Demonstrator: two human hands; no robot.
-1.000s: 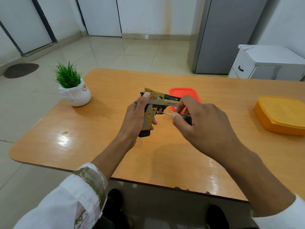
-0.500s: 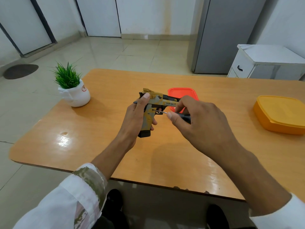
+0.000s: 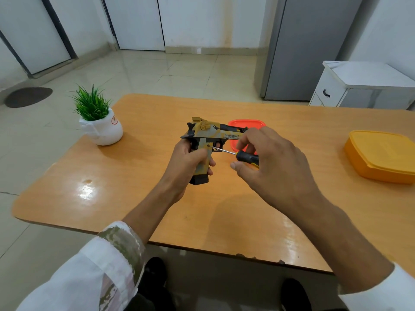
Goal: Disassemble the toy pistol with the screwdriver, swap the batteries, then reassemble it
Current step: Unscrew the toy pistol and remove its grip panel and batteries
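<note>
my left grip point(image 3: 188, 162) was curled round the handle of the toy pistol point(image 3: 208, 131), holding it upright just above the wooden surface point(image 3: 134, 176), with the muzzle pointing right and the black magazine base at the bottom. my right grip point(image 3: 276, 167), just right of the pistol, pinched the black and yellow handle of the screwdriver point(image 3: 246, 157) between thumb and fingers. its thin metal shaft ran leftward, and the tip touched the pistol's side just behind the trigger, above my left fingers. a red container point(image 3: 244, 124) lay on the surface just behind the pistol's barrel, partly hidden by my right grip. an orange lidded box point(image 3: 386, 156) sat well to the pistol's right, and a small green plant point(image 3: 92, 106) in a white pot stood well to its left.
</note>
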